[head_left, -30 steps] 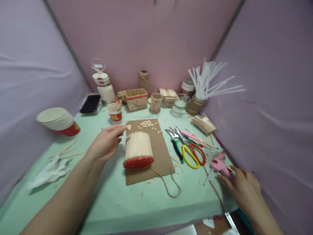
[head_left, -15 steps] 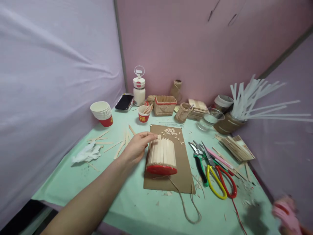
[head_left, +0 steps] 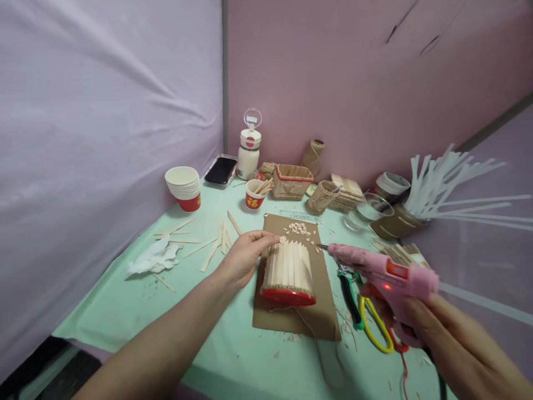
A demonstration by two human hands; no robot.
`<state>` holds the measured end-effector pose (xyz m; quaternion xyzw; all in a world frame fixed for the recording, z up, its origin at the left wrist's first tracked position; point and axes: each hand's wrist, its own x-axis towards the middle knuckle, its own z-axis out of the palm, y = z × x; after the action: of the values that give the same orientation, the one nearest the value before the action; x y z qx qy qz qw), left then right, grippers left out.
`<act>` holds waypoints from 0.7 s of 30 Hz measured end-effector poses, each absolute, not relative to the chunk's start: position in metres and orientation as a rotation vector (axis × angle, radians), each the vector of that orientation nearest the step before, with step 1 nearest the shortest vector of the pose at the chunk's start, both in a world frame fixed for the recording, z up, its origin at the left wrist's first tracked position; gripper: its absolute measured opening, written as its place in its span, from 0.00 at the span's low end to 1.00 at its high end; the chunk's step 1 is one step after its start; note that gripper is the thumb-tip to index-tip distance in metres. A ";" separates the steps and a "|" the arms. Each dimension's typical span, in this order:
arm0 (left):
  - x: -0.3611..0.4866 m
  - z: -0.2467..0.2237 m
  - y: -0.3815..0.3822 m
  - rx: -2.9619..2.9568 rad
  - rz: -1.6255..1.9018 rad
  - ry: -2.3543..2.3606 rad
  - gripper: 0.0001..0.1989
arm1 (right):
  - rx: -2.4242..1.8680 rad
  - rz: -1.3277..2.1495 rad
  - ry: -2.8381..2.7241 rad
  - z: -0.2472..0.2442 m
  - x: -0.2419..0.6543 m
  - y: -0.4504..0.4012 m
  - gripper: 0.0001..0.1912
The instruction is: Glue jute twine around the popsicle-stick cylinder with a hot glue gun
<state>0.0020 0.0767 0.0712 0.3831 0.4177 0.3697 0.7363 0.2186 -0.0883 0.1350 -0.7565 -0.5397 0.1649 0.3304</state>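
My left hand [head_left: 245, 256] pinches a small pale wood piece [head_left: 283, 240] at the far rim of a round container [head_left: 289, 265] covered in upright craft sticks. The container has a jagged top edge and a red base, and lies tilted with the base toward me on a brown cardboard sheet [head_left: 297, 329]. My right hand [head_left: 441, 328] is closed round a pink hot glue gun [head_left: 375, 264] with a lit orange light. The gun's nozzle points left, apart from the container and a little to its right.
Small wood chips [head_left: 298, 228] lie on the cardboard. Pruning shears [head_left: 348, 294] and yellow-and-red scissors [head_left: 377, 328] lie to the right, partly behind the gun. Stacked paper cups [head_left: 183, 189], a tissue [head_left: 154, 258] and loose sticks [head_left: 214, 247] are left; a woven basket [head_left: 291, 182] stands behind.
My right hand has brought the glue gun up from the lower right edge toward the container. My left hand keeps its pinch at the rim. The view has shifted slightly.
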 end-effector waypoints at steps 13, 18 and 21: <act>-0.001 0.068 0.079 0.865 0.783 0.897 0.08 | -1.959 0.559 -1.762 0.148 0.200 -0.055 0.19; -0.002 0.067 0.079 0.872 0.775 0.906 0.08 | -1.977 0.571 -1.777 0.150 0.194 -0.048 0.22; -0.002 0.066 0.079 0.875 0.777 0.908 0.08 | -1.944 0.524 -1.778 0.149 0.192 -0.045 0.23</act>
<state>-0.0018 0.0787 0.0663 0.3988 0.4135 0.3539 0.7381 0.1921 -0.0451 0.1487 -0.7050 -0.6449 0.1900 0.2259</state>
